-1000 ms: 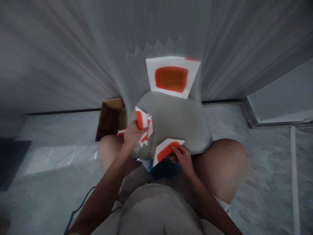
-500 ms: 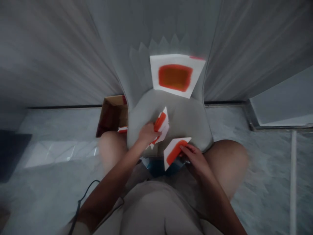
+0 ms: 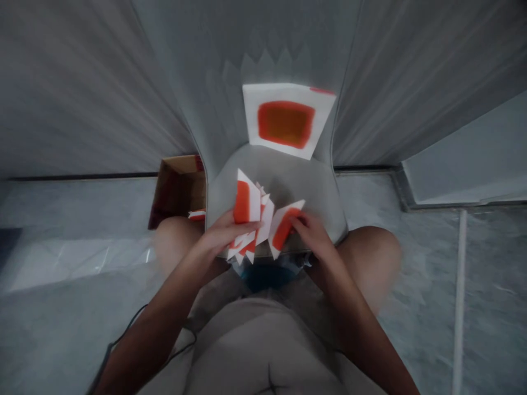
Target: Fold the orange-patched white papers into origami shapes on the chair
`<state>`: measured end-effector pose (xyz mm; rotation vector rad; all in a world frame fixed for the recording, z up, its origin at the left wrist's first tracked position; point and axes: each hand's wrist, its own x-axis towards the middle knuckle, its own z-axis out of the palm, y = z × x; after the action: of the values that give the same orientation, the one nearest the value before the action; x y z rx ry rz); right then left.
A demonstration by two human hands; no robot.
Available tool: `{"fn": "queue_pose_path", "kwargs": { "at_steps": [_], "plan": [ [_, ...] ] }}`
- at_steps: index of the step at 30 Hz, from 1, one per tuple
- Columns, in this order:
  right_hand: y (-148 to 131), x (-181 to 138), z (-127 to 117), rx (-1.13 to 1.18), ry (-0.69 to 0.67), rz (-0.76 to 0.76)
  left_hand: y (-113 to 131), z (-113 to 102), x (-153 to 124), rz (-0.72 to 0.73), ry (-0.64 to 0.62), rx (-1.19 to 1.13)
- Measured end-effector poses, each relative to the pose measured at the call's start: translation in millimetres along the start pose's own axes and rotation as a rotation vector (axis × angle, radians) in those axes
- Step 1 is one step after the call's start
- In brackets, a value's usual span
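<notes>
My left hand (image 3: 224, 230) is closed on a loose bunch of white-and-orange folded paper pieces (image 3: 249, 203), with the thumb pressed across them. Their pointed corners fan out above and below that hand. Between the fingertips of my right hand (image 3: 310, 230) is a single white-and-orange paper piece (image 3: 285, 227), tilted, its left edge close to the bunch. Whether the two touch I cannot tell. Both hands are over the front of a grey chair seat (image 3: 317, 186). Leaning against the chair's backrest is a larger white sheet (image 3: 321, 120) with an orange-brown rounded rectangle.
An open cardboard box (image 3: 168, 192) stands on the floor left of the chair, with a white-and-red piece (image 3: 196, 214) near its right side. Below the seat's front edge something blue (image 3: 267, 277) shows between my legs. A dark cable (image 3: 123, 334) runs along my left arm.
The bunch in my left hand has turned and spread, showing more pieces. My right hand has brought its piece up and left, closer to the bunch. The view has shifted slightly.
</notes>
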<state>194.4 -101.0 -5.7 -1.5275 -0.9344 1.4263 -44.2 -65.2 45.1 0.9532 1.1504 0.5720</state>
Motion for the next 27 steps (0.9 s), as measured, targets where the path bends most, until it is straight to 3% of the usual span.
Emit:
{"fn": "queue_pose_path", "kwargs": {
  "at_steps": [4,7,11,15,20,24,27],
  "plan": [
    [-16.5,5.0,39.0,0.03,-0.119,-0.011,-11.1,3.3,-9.9,0.095,0.091,-0.012],
    [-22.3,-4.2,58.1,0.165,-0.201,0.063,-21.6,3.1,-6.8,0.153,0.077,0.102],
    [-20.9,-20.0,58.2,0.271,-0.192,0.162,-29.8,2.6,-7.7,0.22,0.011,0.215],
    [-17.1,-33.4,52.9,0.303,-0.176,0.175,-38.8,13.9,-12.1,0.226,-0.034,0.11],
    [-15.8,-46.9,63.8,0.279,-0.123,0.092,-42.8,22.0,-16.9,0.215,0.092,0.193],
    [-24.5,-47.4,82.3,0.187,-0.057,0.021,-28.7,5.3,-37.5,0.312,0.13,0.267],
    [-41.9,-40.2,101.3,0.089,-0.109,0.003,-16.3,-19.3,-57.3,0.319,0.019,0.144]
  ]
}}
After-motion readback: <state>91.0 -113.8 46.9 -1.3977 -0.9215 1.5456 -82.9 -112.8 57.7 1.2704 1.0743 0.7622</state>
